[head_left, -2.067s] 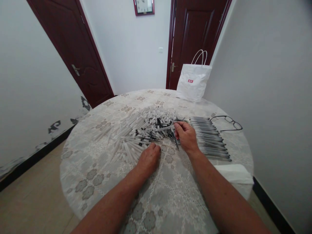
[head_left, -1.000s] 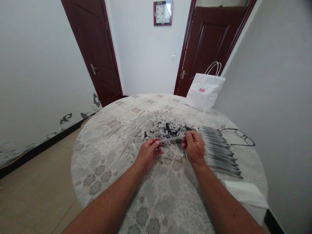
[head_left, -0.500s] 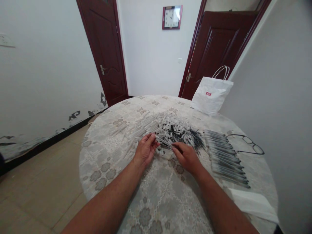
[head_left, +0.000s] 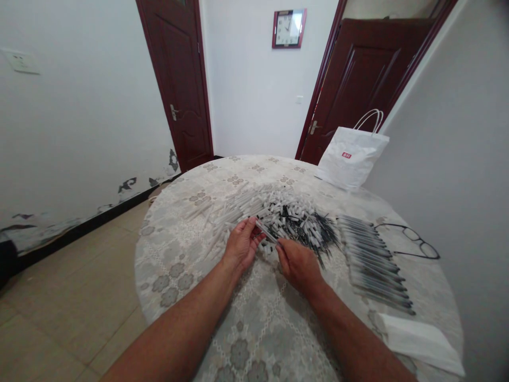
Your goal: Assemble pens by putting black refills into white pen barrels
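A heap of loose pen parts (head_left: 278, 215), white barrels, small caps and thin dark refills, lies in the middle of the round table (head_left: 254, 323). My left hand (head_left: 240, 246) is curled at the heap's near edge, pinching one pale pen barrel (head_left: 265, 231) that slants up and away. My right hand (head_left: 298, 264) sits just right of it, fingers closed at the barrel's lower end; what it grips there is hidden by the fingers. A tidy row of finished pens (head_left: 371, 262) lies to the right of my right hand.
A pair of black-rimmed glasses (head_left: 413, 240) lies right of the pen row. A white paper bag (head_left: 352, 156) stands at the far right of the table. A folded white tissue (head_left: 417, 342) rests at the near right edge. Two dark doors and a wall clock are behind.
My hands held the barrel level between them a second ago. My right hand has since dropped toward the table near the heap's edge, and the barrel now slants up from the left hand.
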`<state>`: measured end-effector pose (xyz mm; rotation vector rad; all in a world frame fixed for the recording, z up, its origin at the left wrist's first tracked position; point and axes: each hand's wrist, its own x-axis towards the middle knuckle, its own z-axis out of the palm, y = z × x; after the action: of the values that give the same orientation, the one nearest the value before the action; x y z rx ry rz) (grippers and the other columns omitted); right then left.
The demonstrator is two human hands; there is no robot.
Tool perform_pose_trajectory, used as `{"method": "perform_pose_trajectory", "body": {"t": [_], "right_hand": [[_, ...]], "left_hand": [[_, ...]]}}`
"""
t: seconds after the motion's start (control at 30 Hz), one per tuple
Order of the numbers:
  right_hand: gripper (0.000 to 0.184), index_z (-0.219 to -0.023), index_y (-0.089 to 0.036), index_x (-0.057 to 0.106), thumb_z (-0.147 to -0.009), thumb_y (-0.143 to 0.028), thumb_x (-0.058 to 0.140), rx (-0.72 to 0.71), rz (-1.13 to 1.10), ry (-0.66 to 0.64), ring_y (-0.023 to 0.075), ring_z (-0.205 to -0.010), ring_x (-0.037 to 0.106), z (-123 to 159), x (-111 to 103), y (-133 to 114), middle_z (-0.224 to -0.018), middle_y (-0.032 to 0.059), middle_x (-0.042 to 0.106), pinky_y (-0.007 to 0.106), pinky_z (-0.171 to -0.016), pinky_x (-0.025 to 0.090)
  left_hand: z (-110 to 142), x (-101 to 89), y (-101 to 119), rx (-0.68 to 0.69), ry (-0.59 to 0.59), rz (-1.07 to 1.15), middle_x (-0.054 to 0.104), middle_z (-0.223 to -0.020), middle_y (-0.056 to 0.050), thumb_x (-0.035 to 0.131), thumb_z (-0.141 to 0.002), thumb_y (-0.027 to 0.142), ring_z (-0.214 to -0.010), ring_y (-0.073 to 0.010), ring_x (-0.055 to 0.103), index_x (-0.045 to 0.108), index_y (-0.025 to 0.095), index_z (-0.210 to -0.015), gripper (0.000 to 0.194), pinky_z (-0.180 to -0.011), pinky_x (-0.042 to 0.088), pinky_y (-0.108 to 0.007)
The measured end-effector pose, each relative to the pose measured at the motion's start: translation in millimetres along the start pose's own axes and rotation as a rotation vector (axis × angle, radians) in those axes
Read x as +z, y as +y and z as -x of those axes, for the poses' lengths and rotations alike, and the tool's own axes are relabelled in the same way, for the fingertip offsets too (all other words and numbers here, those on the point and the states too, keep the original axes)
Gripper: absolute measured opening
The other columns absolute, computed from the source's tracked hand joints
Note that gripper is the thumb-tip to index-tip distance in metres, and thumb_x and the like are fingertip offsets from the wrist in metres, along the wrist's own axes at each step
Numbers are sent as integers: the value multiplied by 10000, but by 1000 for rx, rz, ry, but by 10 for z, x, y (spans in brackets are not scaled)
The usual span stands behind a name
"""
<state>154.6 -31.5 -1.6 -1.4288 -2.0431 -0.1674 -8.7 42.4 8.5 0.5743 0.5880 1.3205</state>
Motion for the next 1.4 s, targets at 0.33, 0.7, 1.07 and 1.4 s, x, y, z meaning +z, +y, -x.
{"method": "perform_pose_trajectory", "body": {"t": [0.33, 0.7, 1.07, 1.4], "right_hand": [[204, -942, -191, 687, -961, -311, 524, 266, -451, -74, 157, -719, 629, -68, -139, -123, -783, 19, 686, 247, -676, 439], [271, -884, -187, 614, -898, -451, 555, 696, -1041, -333, 79, -402, 385, -109, -93, -95, -574, -73, 511, 206, -409, 274], [194, -1099, -205, 667, -983, -287, 535, 215, -149, -132, 168, -944, 632, -173, -346, 0, -1001, 50, 704, 250, -838, 432], [151, -980, -194, 732, -913, -222, 600, 291, 136, -363, 183, -927, 621, -21, -1192, 401, -974, 73, 708, 261, -832, 418]], "left_hand": [[-29, -3, -31, 26, -21, 23, 671, -774, -14, 845, -716, 347, -699, -112, 633, 655, 132, -826, 308, -682, 568, -250], [-1, 26, -52, 21, -9, -32, 671, -835, -27, 833, -719, 368, -736, -124, 634, 670, 133, -873, 324, -699, 577, -271], [148, 126, -33, 101, -170, -620, 737, -908, -55, 759, -768, 466, -797, -211, 719, 642, 181, -1051, 418, -779, 597, -405], [200, 100, -50, 215, -208, -1012, 743, -865, -54, 608, -872, 493, -658, -180, 687, 668, 186, -984, 332, -658, 549, -303]]}}
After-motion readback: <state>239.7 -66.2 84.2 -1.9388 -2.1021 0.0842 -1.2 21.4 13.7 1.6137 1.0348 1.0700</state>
